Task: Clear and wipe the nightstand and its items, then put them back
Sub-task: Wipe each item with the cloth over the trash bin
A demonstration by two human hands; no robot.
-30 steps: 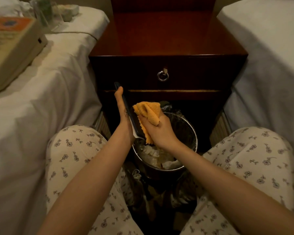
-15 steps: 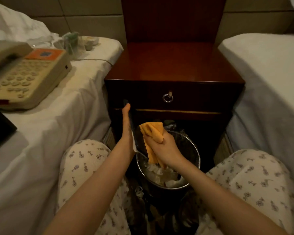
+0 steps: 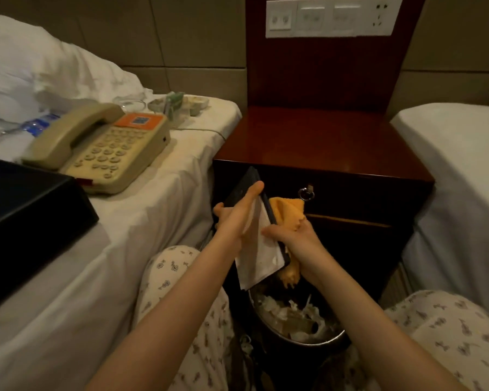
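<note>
The right hand (image 3: 297, 239) hides most of the orange cloth (image 3: 286, 212) it clutches, thumb on a white sheet (image 3: 259, 256). The left hand (image 3: 237, 219) grips a dark flat holder (image 3: 242, 188), perhaps a notepad tray, before the front edge of the nightstand (image 3: 322, 142), above the bin (image 3: 311, 341). Edge-on earlier, it now shows its paper face.

Orange cloth (image 3: 287, 210) mostly hidden behind dark tray (image 3: 242, 188); black box (image 3: 26, 221) cut off at L edge.

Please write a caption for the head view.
Left hand holds a dark flat holder above the bin; right hand grips an orange cloth.
</note>
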